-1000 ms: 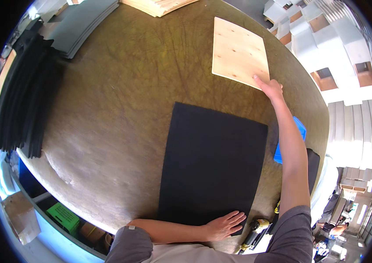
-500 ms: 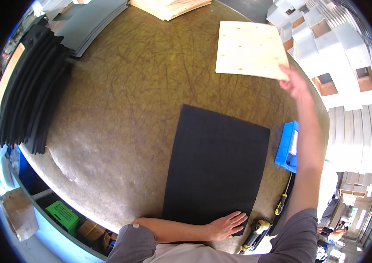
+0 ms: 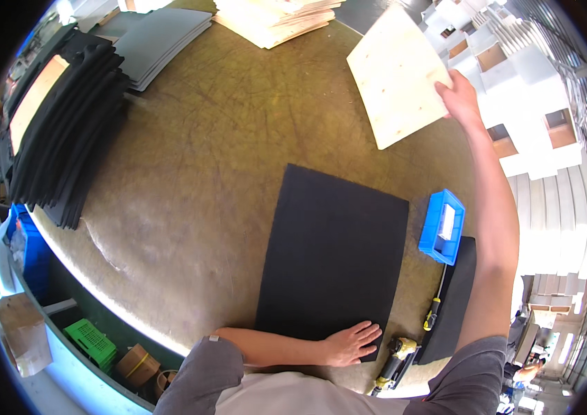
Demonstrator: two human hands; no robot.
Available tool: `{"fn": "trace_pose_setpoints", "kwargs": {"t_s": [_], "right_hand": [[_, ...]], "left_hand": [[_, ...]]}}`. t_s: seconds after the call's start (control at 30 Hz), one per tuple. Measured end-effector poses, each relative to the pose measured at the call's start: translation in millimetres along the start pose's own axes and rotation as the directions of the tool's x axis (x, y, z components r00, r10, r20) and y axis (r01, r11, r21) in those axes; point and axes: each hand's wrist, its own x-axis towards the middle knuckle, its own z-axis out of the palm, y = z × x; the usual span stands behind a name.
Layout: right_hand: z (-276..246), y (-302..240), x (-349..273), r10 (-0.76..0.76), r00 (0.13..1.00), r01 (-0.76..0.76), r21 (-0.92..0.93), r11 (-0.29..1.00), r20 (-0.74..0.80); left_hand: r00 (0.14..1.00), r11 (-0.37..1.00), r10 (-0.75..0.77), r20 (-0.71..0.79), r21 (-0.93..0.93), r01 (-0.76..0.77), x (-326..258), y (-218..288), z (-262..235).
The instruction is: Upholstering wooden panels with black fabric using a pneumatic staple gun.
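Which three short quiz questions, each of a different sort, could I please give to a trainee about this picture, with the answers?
1. What does the right hand hold?
2. True or false: the left hand rests on the black sheet.
3. Choose: the box on the table is a) red, b) blue, c) yellow.

Key: 1. A wooden board. 2. True. 3. b.

Bright glare pales the tabletop [image 3: 196, 200] at lower left and washes out the white boxes [image 3: 525, 93], fisheye bending the edges.
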Motion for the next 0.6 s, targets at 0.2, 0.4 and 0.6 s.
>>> {"fn": "trace_pose_setpoints", "kwargs": {"t_s": [0.2, 0.4, 0.6], "right_hand": [[-49, 69, -153, 0.296, 0.953, -0.181, 0.663, 0.727, -0.065], [-20, 100, -376, 0.448, 0.891, -0.243, 0.906, 0.346, 0.068], [58, 91, -493, 0.360, 0.882, -0.316, 0.948, -0.026, 0.304]], "left_hand": [[1.000, 0.999, -0.012, -0.010, 0.041, 0.012, -2, -8, -2], [0.999, 0.942, -0.004, -0.049, 0.335, 0.020, -6, 8, -4], [0.997, 0.988, -0.075, -0.027, 0.134, 0.078, -17, 46, 10]]}}
